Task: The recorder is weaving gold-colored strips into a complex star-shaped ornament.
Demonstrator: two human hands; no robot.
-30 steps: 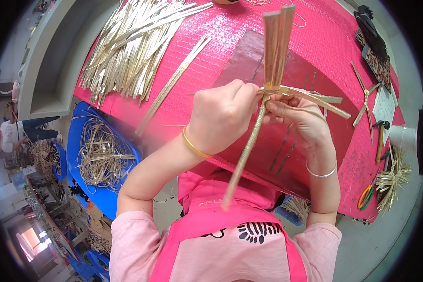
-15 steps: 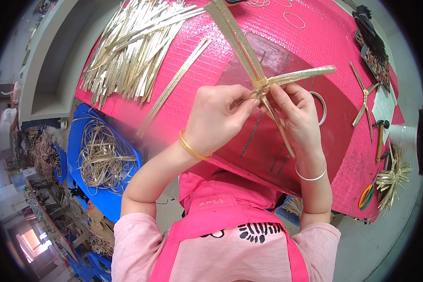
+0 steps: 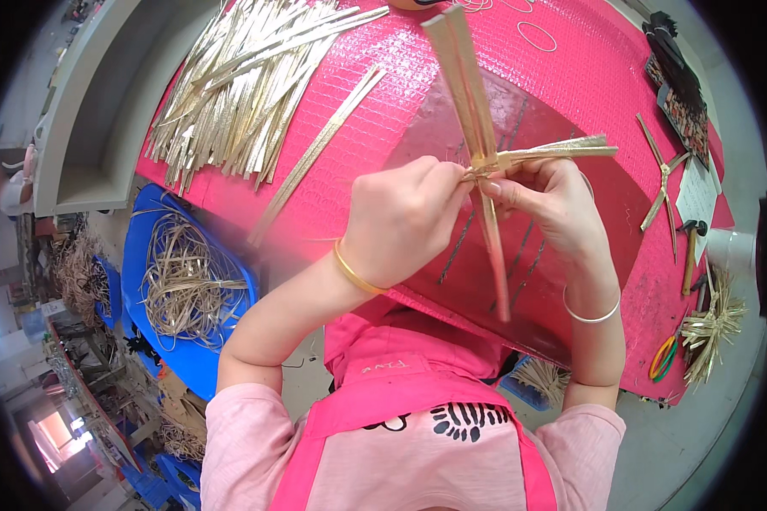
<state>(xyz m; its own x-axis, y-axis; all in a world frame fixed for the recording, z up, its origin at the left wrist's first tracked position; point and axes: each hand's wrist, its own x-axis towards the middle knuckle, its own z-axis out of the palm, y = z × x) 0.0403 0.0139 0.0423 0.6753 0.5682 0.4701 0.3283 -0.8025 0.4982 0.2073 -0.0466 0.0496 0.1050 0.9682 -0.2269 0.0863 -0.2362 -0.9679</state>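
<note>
So the big thing here is the pink table, which fills most of the view. On it sits a dark red mat, right under the hands. Up on the left there's a messy pile of gold strips, all flat and overlapping, with a stray strip lying just beside it. Below that, off the table's edge, is a blue tub full of tangled gold strands.

The star is the gold cross, held up over the mat, with arms pointing up, right and down from a knot in the middle. The left hand is pinched closed at the knot's left side. The right hand has its thumb on the right side, with fingers tucked behind the right arm, so it's gripping too.

Over on the far right: a frayed gold bundle, then a second, thinner cross lying flat, and a hammer near it. Smallest up top is a thin pale ring, well apart from the hands.
</note>
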